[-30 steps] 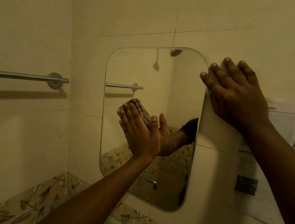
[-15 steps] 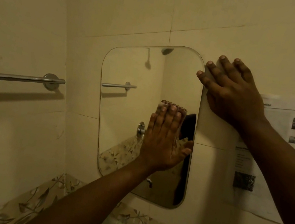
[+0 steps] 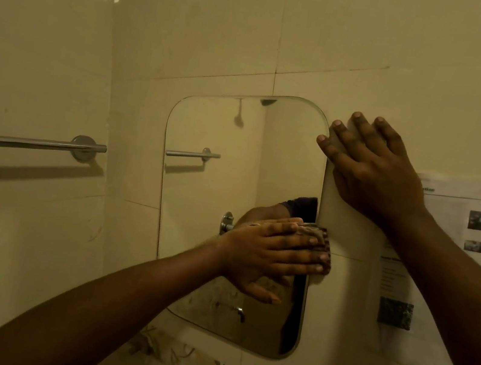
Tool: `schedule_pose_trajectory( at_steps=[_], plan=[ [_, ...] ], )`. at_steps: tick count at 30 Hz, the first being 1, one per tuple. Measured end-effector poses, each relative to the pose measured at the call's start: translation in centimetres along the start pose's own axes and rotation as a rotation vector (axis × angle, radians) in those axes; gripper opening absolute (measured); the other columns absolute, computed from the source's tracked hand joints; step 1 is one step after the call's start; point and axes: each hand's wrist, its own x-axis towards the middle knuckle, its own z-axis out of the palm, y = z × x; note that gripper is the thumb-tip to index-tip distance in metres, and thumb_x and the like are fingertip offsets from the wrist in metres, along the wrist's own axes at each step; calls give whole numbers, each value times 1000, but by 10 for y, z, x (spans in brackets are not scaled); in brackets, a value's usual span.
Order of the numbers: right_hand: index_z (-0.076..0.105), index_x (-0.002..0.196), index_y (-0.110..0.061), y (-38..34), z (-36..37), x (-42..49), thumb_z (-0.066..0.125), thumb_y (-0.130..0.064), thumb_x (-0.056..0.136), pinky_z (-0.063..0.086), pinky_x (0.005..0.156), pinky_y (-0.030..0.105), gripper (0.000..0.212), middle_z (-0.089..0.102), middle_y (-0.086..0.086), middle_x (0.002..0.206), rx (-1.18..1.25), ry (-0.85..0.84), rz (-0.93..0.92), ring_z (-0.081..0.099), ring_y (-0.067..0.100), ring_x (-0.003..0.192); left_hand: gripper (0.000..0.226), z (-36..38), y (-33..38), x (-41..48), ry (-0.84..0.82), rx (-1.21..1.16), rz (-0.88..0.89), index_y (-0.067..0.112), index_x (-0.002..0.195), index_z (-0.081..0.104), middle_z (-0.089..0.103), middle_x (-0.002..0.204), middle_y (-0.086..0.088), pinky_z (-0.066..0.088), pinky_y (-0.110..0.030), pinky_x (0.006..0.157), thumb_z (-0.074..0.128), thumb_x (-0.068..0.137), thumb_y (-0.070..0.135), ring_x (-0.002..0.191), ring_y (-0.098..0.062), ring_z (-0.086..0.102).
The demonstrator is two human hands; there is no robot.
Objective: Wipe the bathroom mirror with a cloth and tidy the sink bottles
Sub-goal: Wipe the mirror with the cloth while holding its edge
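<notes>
I am pressing my flat left hand (image 3: 272, 251) on the cloth (image 3: 322, 244) at the mirror (image 3: 237, 156)'s right edge, while my right hand (image 3: 372, 169), fingers spread, is bracing the upper-right corner.

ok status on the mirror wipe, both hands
Left hand flat, pressing cloth at mirror's right edge. Right hand flat on wall at mirror's top right corner. Nothing in the way; no sink bottles in view.

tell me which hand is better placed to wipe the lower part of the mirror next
Left. The left hand already presses the cloth flat on the mirror just above the lower part. The right hand lies flat at its upper right edge, with no cloth.
</notes>
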Motion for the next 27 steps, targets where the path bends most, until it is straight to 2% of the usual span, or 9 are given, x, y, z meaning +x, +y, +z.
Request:
schedule_pose_trajectory(
  at_steps=[3, 6, 11, 16, 20, 23, 27],
  plan=[
    [49, 157, -12, 1, 0, -1, 40, -22, 111, 31, 123, 61, 47, 49, 23, 158, -8, -7, -3, 41, 49, 150, 83, 1, -6, -3, -19, -25, 61, 20, 168, 30, 23, 178, -6, 10, -55, 135, 41, 102, 69, 167, -30, 14],
    [49, 156, -12, 1, 1, -1, 41, -22, 111, 31, 123, 61, 47, 50, 23, 158, -11, -8, -2, 41, 48, 150, 82, 6, -7, -9, -1, -16, 36, 22, 168, 32, 24, 178, -6, 10, -55, 135, 43, 102, 69, 167, -29, 15],
    [48, 157, -13, 1, 5, -2, 40, -22, 112, 29, 125, 59, 47, 49, 22, 159, -21, 6, -3, 40, 47, 151, 83, 15, 2, -40, 83, 2, -148, 21, 169, 28, 21, 178, -7, 5, -51, 135, 45, 102, 67, 166, -30, 19],
    [45, 159, -14, 2, 8, -2, 36, -24, 113, 25, 127, 58, 47, 47, 22, 160, -28, -5, 4, 38, 46, 152, 86, 21, 13, -82, 87, 8, -351, 17, 169, 26, 19, 179, -10, 3, -53, 135, 46, 102, 67, 166, -34, 15],
    [46, 158, -14, 2, 11, -2, 37, -23, 113, 25, 126, 58, 47, 48, 22, 159, -22, 17, 0, 39, 46, 151, 86, 28, 21, -90, 138, -12, -504, 19, 171, 17, 16, 179, -10, 7, -55, 134, 38, 103, 68, 166, -35, 16],
    [45, 159, -14, 2, 13, -3, 39, -25, 114, 26, 125, 59, 46, 49, 22, 159, -20, 37, -6, 39, 47, 151, 86, 30, 25, -91, 162, -59, -709, 19, 172, 9, 9, 180, -9, 9, -58, 134, 34, 105, 67, 167, -34, 9],
    [43, 160, -15, 4, 15, -4, 40, -25, 114, 25, 125, 58, 47, 49, 23, 158, -27, 41, -5, 39, 47, 151, 87, 34, 22, -101, 284, -146, -1191, 17, 172, 6, 0, 181, -5, 2, -56, 135, 40, 105, 61, 168, -32, 1]
  ],
)
